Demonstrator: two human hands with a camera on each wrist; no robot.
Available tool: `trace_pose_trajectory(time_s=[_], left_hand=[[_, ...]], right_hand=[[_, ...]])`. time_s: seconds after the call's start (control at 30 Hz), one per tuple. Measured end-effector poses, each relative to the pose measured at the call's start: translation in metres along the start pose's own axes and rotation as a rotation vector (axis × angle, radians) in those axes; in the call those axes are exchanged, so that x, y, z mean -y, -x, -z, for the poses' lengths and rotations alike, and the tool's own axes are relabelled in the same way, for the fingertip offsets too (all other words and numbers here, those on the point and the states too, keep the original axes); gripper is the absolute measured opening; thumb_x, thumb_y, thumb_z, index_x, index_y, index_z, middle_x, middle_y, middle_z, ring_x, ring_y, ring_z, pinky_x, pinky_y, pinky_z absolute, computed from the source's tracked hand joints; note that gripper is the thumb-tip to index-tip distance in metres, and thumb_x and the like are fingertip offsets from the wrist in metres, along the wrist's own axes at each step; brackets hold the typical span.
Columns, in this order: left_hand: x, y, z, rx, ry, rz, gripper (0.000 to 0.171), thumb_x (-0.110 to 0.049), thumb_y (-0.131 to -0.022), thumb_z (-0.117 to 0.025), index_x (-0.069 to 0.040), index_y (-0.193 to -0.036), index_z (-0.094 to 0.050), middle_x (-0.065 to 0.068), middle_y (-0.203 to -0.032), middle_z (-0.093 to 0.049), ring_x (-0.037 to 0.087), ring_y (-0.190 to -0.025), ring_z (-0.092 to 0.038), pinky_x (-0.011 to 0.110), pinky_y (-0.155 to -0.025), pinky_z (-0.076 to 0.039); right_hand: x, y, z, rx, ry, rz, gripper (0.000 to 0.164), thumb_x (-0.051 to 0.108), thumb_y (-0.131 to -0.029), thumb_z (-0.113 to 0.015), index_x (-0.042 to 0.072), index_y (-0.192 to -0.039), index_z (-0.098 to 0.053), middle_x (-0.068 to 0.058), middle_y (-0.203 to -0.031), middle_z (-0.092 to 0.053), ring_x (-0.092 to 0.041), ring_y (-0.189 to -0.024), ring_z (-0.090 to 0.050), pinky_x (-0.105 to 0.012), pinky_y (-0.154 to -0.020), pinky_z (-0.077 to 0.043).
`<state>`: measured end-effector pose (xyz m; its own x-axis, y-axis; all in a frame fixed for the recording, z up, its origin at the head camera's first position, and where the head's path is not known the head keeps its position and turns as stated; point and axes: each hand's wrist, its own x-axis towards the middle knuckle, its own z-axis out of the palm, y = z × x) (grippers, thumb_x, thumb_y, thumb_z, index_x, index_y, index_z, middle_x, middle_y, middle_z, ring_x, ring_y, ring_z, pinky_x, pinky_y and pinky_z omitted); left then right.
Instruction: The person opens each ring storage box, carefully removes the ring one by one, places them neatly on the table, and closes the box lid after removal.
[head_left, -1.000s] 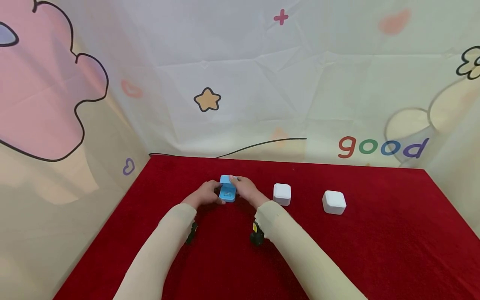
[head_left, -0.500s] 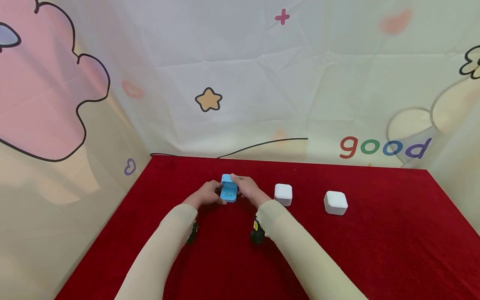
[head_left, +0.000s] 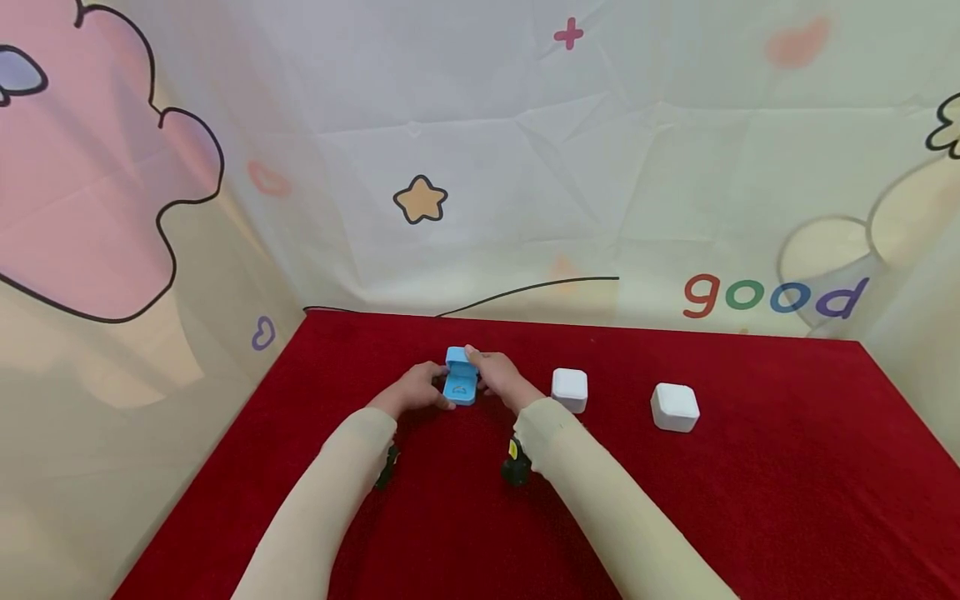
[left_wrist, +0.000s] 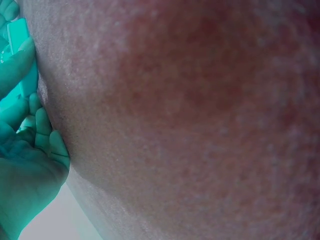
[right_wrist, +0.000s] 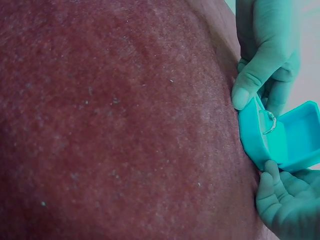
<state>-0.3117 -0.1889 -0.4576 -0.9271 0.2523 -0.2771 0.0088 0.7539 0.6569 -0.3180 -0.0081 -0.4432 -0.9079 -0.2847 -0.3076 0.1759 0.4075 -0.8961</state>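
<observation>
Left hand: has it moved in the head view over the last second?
No, not visibly: against the printed star, the left hand keeps its place; the whole picture slides right.

Arms (head_left: 337, 492) extended forward; left grip (head_left: 417, 388), right grip (head_left: 497, 377) curled.

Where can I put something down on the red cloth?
Bare red cloth lies between the sleeves, and in front of the rightmost white box. It's crowded at the blue box: left hand and right hand hold it.
</observation>
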Motion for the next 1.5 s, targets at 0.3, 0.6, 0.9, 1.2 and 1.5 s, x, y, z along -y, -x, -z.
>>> trace_pose_trajectory(time_s=[0.3, 0.6, 0.9, 1.2, 1.5], left_hand=[[-0.002, 0.002, 0.001, -0.002, 0.001, 0.0, 0.071, -0.01, -0.089, -0.076, 0.006, -0.15, -0.044, 0.022, -0.145, -0.053, 0.033, -0.127, -0.051, 0.049, -0.115, -0.045], [-0.004, 0.003, 0.001, -0.003, -0.011, -0.006, 0.071, -0.009, -0.088, -0.077, 0.005, -0.15, -0.046, 0.022, -0.144, -0.053, 0.034, -0.127, -0.051, 0.049, -0.114, -0.046], [-0.003, 0.004, 0.001, -0.004, -0.012, -0.008, 0.07, -0.01, -0.088, -0.077, 0.005, -0.149, -0.047, 0.022, -0.144, -0.054, 0.033, -0.126, -0.051, 0.05, -0.115, -0.045], [-0.001, 0.001, 0.001, -0.005, 0.014, 0.001, 0.069, -0.01, -0.088, -0.077, 0.003, -0.15, -0.047, 0.021, -0.144, -0.054, 0.033, -0.127, -0.05, 0.05, -0.115, -0.045], [0.001, -0.001, 0.0, -0.007, -0.001, -0.006, 0.067, -0.012, -0.088, -0.077, 0.001, -0.149, -0.05, 0.02, -0.143, -0.055, 0.032, -0.126, -0.051, 0.05, -0.115, -0.044]], right_hand=[[0.001, 0.001, 0.0, -0.013, -0.011, -0.007, 0.061, 0.047, -0.109, -0.04, 0.001, -0.146, -0.051, -0.017, -0.123, -0.058, -0.026, -0.105, -0.056, -0.038, -0.096, -0.051], [0.003, 0.004, -0.003, -0.041, -0.028, -0.01, 0.06, 0.048, -0.108, -0.041, 0.002, -0.146, -0.051, -0.018, -0.126, -0.058, -0.027, -0.107, -0.055, -0.037, -0.095, -0.05], [0.003, 0.006, -0.007, -0.059, -0.018, -0.006, 0.063, 0.049, -0.108, -0.039, 0.002, -0.149, -0.049, -0.018, -0.129, -0.058, -0.026, -0.103, -0.055, -0.036, -0.093, -0.049], [0.0, 0.002, 0.0, -0.012, -0.041, -0.033, 0.067, 0.05, -0.106, -0.046, 0.001, -0.152, -0.044, -0.021, -0.146, -0.054, -0.037, -0.126, -0.057, -0.046, -0.111, -0.05], [0.003, 0.004, 0.008, -0.013, -0.064, -0.045, 0.064, 0.047, -0.105, -0.051, -0.002, -0.146, -0.05, -0.023, -0.141, -0.058, -0.038, -0.128, -0.059, -0.048, -0.112, -0.05]])
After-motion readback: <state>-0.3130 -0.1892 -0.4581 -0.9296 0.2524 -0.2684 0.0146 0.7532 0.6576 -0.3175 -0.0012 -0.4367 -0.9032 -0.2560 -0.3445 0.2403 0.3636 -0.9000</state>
